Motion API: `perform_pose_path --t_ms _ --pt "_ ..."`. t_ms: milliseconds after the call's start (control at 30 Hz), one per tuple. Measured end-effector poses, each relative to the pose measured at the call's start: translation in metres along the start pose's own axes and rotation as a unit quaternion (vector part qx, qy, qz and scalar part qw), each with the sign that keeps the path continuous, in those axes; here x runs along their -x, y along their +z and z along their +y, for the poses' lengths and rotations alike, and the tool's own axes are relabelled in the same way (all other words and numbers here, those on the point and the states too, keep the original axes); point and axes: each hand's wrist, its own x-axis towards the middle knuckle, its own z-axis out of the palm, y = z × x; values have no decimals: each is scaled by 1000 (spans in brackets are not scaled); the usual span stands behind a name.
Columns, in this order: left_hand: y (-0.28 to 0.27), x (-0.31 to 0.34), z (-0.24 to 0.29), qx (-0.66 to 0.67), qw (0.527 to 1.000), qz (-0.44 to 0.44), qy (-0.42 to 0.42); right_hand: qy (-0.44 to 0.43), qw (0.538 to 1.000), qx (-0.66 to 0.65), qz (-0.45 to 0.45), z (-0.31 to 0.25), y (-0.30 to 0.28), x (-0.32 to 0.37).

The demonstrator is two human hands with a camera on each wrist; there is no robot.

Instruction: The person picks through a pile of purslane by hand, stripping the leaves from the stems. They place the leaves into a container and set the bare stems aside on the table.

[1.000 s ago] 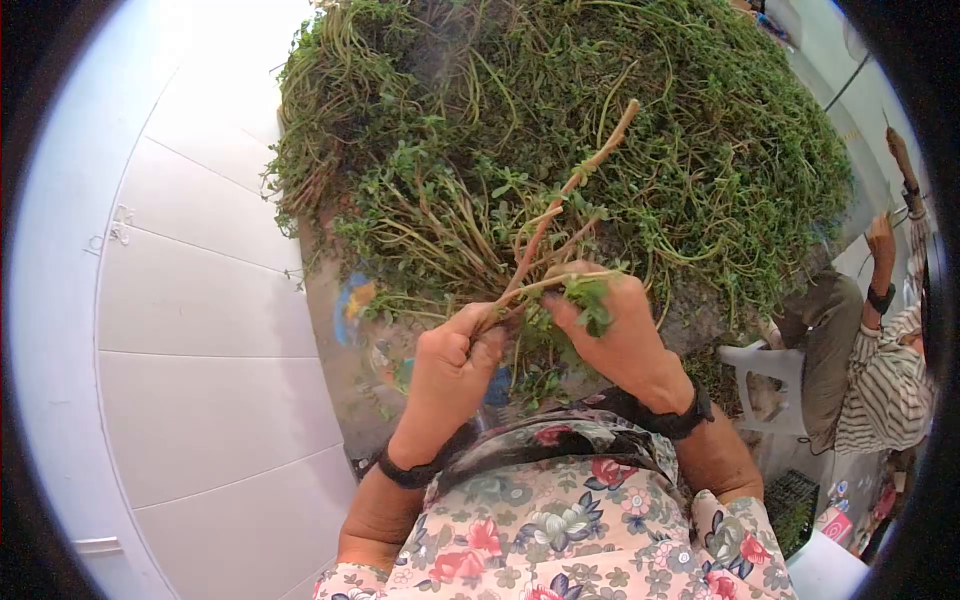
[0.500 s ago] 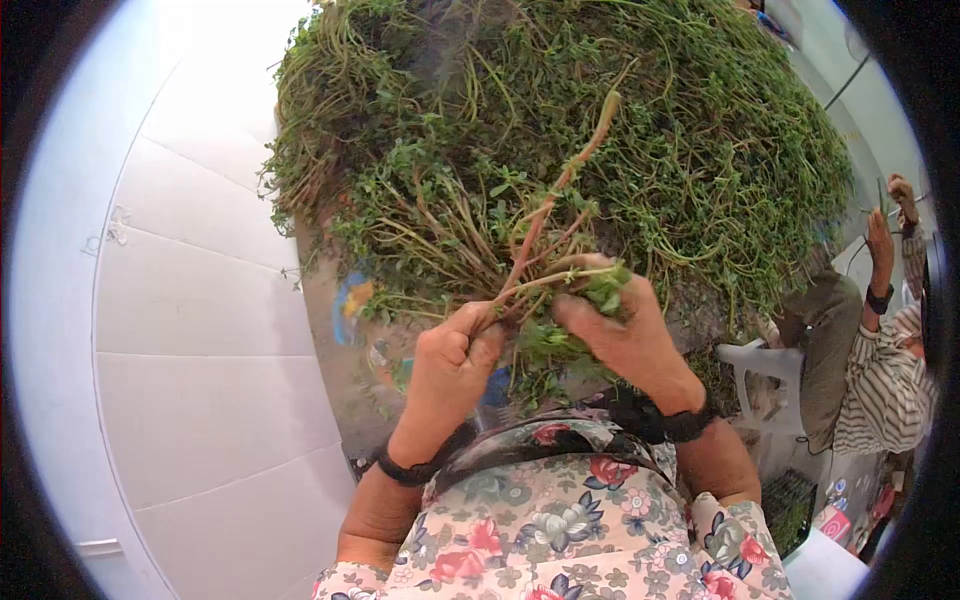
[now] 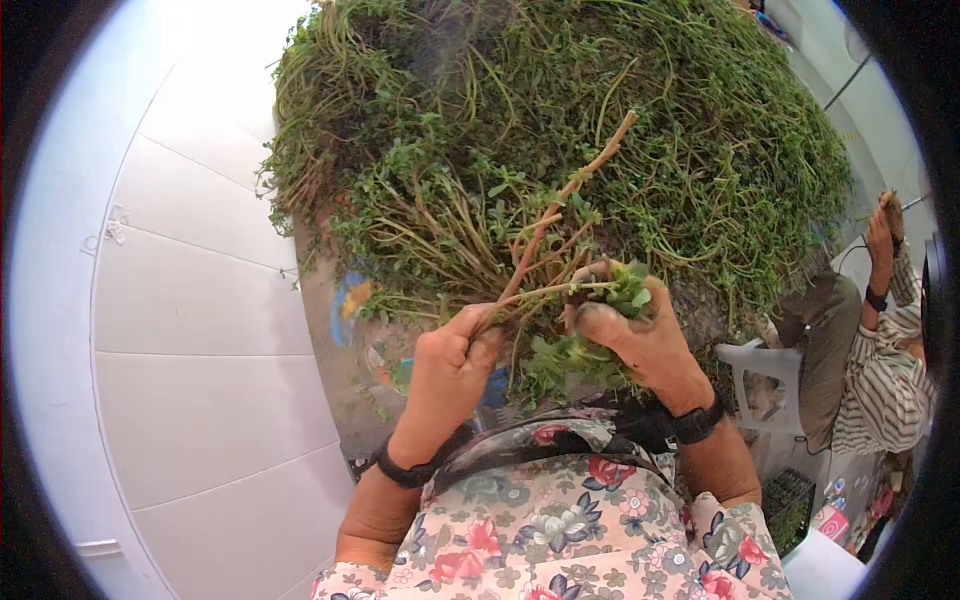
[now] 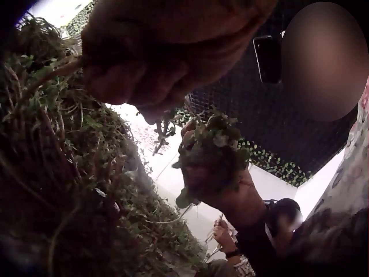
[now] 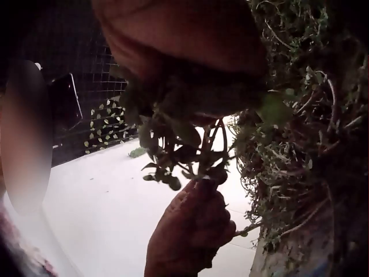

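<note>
A: What has just been changed between the hands?

B: The right hand [image 3: 650,348] has been shifted slightly away from the left hand [image 3: 452,368], and its thumb, which had been set closer to the stem [image 3: 540,232], is now held against leaves. The left hand has been kept in almost the same spot.

A: And how are the grips to be described?

B: By the left hand the lower end of the stem is pinched tightly, with the fingers curled under the thumb. By the right hand a looser hold is kept: leafy sprigs [image 3: 634,292] are cupped between bent fingers and thumb, and the same bunch is seen from the left wrist.

A: Where is the stem lying?

B: It is held aslant in front of the pile of greens [image 3: 720,180], its bare tip pointed up and away from the body. A thin side stalk [image 3: 555,291] is stretched between the two hands, and the table [image 3: 355,400] is seen below.

A: What is meant by this for the work?

B: The leafy part is judged to be being gathered away from the thicker stem; whether any sprig has been fully parted cannot be told
</note>
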Motion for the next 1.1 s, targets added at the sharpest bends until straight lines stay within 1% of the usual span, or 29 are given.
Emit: perform_pose_path --t_ms 67,167,200,233,300,333,400,433,467,533,633,667,700,733,767,800,867,900,1000,1033,1100 --pt "2 0 1 2 1000 0 -2 36 999 21 19 -7 1 -1" --pt "2 0 3 7 1000 -3 -14 -21 992 125 -23 -5 0 -3" --pt "2 0 4 8 1000 -4 -20 -88 978 192 0 -1 -2 -3" --pt "2 1 2 13 1000 7 -12 -153 954 257 23 4 -7 -2" --pt "0 2 -2 23 999 31 3 -229 899 367 65 5 -23 1" --pt "-5 3 -3 88 995 39 -32 -241 874 413 83 1 -36 0" --pt "-19 3 -3 213 970 59 -103 -222 910 343 62 2 -55 -1" --pt "-24 3 3 321 941 70 -84 -187 956 225 22 5 -62 -2" --pt "-28 3 3 365 927 74 -50 -176 940 291 14 8 -65 0" --pt "-39 0 2 450 889 80 22 -161 894 418 -5 12 -67 4" --pt "-51 0 4 505 857 59 83 -247 834 487 -76 8 -46 6" --pt "-54 0 4 525 843 51 107 -127 927 346 -63 4 -33 5" --pt "-57 1 3 537 834 28 129 -2 980 192 -48 0 -19 4" --pt "-57 2 2 548 826 25 129 124 991 29 -31 -2 -8 3" --pt "-56 3 2 560 818 22 128 140 984 41 -98 -5 -2 -1" --pt "-54 4 2 572 810 18 127 126 986 58 -97 -2 4 -2" --pt "-48 4 4 574 807 3 135 98 986 92 -94 12 14 -5" --pt "-45 5 4 575 806 -4 137 117 992 47 -24 20 19 -3" --pt "-41 7 5 566 813 -22 135 68 997 25 -19 11 22 -5" --pt "-40 8 4 565 813 -30 136 9 1000 0 -4 14 25 -6" --pt "-39 8 4 563 814 -48 139 -24 997 74 -25 4 28 -8"
